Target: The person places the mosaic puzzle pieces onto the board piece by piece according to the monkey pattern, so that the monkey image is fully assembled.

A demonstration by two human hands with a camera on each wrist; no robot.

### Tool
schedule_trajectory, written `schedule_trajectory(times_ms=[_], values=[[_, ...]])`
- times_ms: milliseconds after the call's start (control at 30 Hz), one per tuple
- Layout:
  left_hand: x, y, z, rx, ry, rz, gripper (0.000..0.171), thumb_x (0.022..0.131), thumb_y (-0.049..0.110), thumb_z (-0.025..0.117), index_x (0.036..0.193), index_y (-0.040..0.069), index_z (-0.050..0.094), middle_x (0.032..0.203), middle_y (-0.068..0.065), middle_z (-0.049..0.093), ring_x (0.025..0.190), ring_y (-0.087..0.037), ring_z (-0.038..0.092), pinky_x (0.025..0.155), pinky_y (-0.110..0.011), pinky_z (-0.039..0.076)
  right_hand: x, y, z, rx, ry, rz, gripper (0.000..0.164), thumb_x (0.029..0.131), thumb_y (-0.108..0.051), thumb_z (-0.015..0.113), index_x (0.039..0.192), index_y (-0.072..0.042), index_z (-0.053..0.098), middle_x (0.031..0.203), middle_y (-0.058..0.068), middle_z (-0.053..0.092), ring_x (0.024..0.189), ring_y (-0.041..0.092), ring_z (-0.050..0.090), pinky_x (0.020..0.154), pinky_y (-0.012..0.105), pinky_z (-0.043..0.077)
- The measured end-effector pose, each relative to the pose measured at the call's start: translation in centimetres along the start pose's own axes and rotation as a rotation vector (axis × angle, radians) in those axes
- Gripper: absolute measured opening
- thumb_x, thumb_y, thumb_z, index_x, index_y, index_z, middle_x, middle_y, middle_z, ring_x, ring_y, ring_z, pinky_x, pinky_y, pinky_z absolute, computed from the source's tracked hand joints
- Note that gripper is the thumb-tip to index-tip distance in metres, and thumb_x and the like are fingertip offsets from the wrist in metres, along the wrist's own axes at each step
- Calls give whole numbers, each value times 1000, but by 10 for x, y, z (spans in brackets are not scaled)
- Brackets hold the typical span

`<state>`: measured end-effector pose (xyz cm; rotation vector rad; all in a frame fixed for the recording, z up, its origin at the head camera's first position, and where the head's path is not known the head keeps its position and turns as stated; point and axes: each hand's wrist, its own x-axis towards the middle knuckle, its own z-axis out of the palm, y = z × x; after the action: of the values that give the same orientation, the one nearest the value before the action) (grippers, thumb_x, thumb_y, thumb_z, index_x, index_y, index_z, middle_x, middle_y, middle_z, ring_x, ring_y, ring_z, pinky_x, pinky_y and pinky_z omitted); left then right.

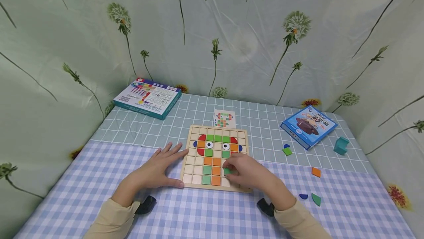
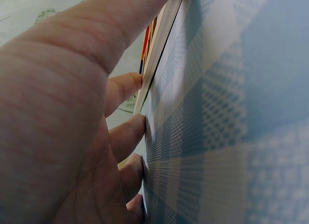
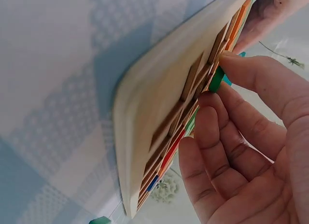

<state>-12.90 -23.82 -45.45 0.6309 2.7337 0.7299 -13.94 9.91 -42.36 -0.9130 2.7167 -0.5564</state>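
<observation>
A wooden grid board point(image 1: 188, 169) lies on the table with red, green, orange and blue pieces and two eye pieces set in its cells. My right hand point(image 1: 248, 171) is over the board's right half and pinches a green square piece point(image 3: 217, 79) between thumb and fingers, at a cell right of the orange column. Fingers spread, my left hand point(image 1: 155, 169) rests on the cloth at the board's left edge, its thumb and a fingertip touching the frame. A pattern card point(image 1: 225, 118) with a matching coloured figure lies just behind the board.
Loose pieces lie to the right: an orange square point(image 1: 316, 172), a green quarter-round point(image 1: 316, 199), a blue half-round point(image 1: 303, 196) and a green square point(image 1: 287, 151). Behind are a blue box point(image 1: 309, 127), a teal holder point(image 1: 341, 146) and, at left, a white-and-teal box point(image 1: 147, 97).
</observation>
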Motion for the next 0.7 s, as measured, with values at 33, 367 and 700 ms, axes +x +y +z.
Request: schedule_trajectory(times_ms=[33, 367, 700], values=[[0, 0, 0, 2, 0, -1, 109, 78, 68, 87, 168, 27, 40, 179, -14, 27, 166, -52, 12, 127, -79, 11, 0, 0, 0, -2, 0, 0, 21, 94, -17, 82, 114, -11, 81, 103, -4, 71, 89, 9, 55, 85, 30, 56], [0, 1, 0, 5, -2, -7, 110, 78, 67, 87, 168, 27, 40, 179, -15, 27, 166, -51, 12, 127, -79, 11, 3, -1, 4, -36, 13, -43, 22, 94, -20, 84, 114, -10, 81, 97, -5, 67, 84, 7, 51, 78, 26, 53], [0, 1, -1, 3, -1, -3, 109, 78, 67, 87, 168, 27, 40, 179, -15, 27, 165, -52, 13, 127, -79, 11, 6, -2, 5, -15, -3, -16, 24, 95, -20, 83, 115, -9, 81, 94, -6, 66, 82, 8, 52, 73, 23, 49]])
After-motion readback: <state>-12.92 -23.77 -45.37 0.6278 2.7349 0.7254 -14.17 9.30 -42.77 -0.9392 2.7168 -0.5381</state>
